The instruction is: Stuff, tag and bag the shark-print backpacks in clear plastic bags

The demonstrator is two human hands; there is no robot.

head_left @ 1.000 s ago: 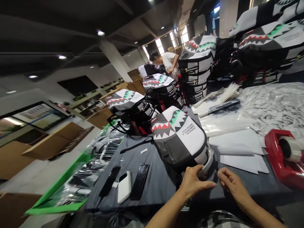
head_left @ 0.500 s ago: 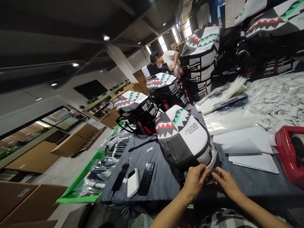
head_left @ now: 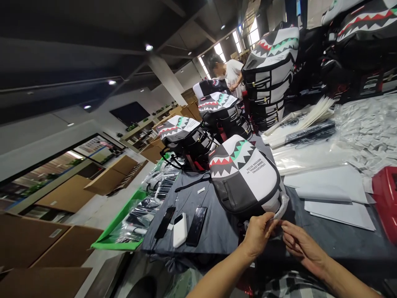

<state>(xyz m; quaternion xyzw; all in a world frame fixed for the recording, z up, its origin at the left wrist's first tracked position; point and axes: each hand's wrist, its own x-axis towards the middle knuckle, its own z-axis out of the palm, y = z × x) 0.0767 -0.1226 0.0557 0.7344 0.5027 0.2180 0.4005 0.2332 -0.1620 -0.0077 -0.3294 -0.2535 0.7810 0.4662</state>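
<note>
Head view: shark-mouth backpack (head_left: 243,176) lies flat, printed face up, on a grey-covered table (head_left: 217,229), close to the table's near edge. Left hand (head_left: 257,236) sits at the pack's lower edge, its fingers curled against the end of a white loop (head_left: 281,207). Right hand (head_left: 302,248) lies just beside it at 3 o'clock, fingers half curled and reaching toward the left hand. Neither hand is spread open; whether either grasps the loop cannot be told. At 8 o'clock from the pack lie two black smartphones (head_left: 196,226) and a white power bank (head_left: 180,230), with a green tray (head_left: 116,245) of bagged items beyond them. At 3 o'clock lie white paper sheets (head_left: 338,211), clear plastic bags (head_left: 313,159) and a red tape dispenser (head_left: 386,198). At 12 o'clock stand further shark-mouth backpacks (head_left: 269,78), some stacked, with a co-worker (head_left: 232,72) beyond them.
</note>
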